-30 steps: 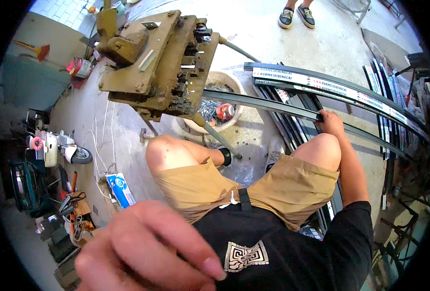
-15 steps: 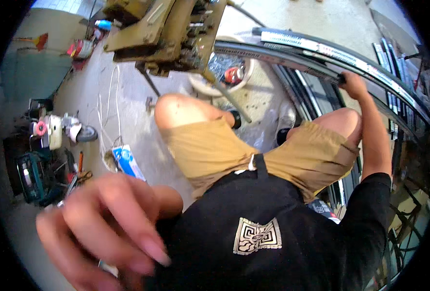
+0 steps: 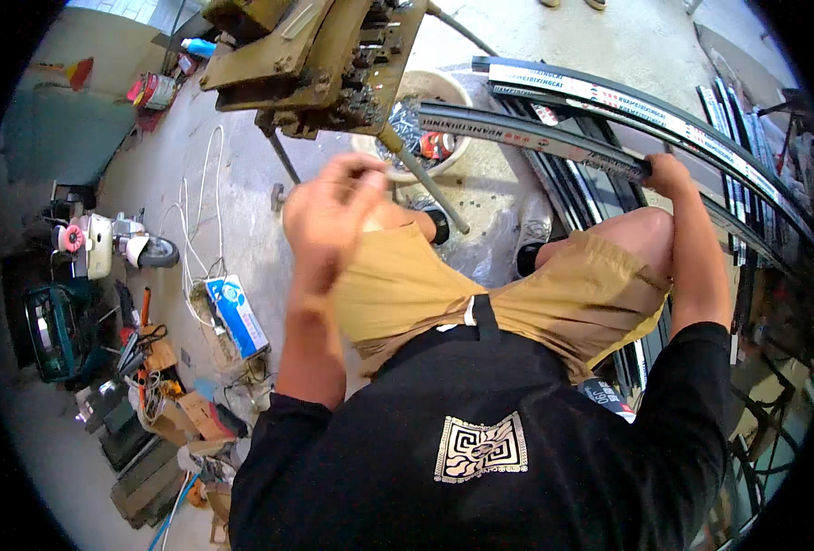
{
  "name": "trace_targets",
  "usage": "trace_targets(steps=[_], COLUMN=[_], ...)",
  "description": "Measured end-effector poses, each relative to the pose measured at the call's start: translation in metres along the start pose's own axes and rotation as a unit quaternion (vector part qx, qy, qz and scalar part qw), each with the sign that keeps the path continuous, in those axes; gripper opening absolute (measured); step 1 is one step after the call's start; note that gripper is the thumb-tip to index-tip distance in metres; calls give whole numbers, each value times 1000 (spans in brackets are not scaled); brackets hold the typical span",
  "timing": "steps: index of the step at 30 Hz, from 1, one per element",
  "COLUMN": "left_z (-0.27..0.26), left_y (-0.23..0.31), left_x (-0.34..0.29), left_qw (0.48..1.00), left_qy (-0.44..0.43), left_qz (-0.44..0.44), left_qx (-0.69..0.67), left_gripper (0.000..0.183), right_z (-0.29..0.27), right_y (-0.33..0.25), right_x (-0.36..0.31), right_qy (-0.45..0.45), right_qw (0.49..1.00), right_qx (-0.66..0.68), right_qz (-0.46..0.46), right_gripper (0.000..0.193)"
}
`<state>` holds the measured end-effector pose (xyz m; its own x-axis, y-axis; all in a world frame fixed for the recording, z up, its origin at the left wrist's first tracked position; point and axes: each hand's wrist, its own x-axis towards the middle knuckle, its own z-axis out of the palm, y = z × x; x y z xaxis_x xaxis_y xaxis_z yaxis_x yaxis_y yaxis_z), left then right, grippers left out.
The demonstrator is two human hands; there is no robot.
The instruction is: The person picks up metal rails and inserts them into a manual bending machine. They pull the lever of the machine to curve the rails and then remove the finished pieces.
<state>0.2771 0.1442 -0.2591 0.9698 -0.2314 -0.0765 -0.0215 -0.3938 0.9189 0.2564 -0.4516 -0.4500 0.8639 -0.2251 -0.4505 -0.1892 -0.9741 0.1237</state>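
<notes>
My right hand (image 3: 670,175) is closed around a long grey metal profile (image 3: 535,138) with a printed label along its side. The profile's left end is beside the brown metal machine (image 3: 319,69), apart from it and above a round tub (image 3: 465,92). My left hand (image 3: 333,202) hovers over my left knee, just below the machine. Its fingers look bent but are smeared by motion, so whether they hold anything cannot be made out. Beyond the held profile lie more labelled profiles (image 3: 600,89), running nearly side by side with it.
Metal bits and a red can (image 3: 437,145) lie in the tub. Stacked dark profiles (image 3: 572,179) cover the floor by my right foot. At left are white cables (image 3: 220,174), a blue-and-white box (image 3: 237,317), a toy-like scooter (image 3: 104,246) and cluttered tools.
My left hand has moved from close in front at lower left to forward over my left knee. The held profile's left end has come slightly away from the machine, nearer me.
</notes>
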Motion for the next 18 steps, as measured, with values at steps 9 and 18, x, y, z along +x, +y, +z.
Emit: trace_targets(steps=[9,18], left_z=[142,134], left_y=[-141,-32], left_x=[73,14], left_qw=[898,903], left_qy=[-178,-198], left_qz=[-202,-147], left_qx=[-348,-352], left_gripper=[85,58], right_z=[-16,-9], right_y=[-19,-31], right_x=[-31,-100], right_qy=[75,244], right_qw=[993,949], right_qx=[25,161], right_qz=[86,119], right_gripper=[20,35])
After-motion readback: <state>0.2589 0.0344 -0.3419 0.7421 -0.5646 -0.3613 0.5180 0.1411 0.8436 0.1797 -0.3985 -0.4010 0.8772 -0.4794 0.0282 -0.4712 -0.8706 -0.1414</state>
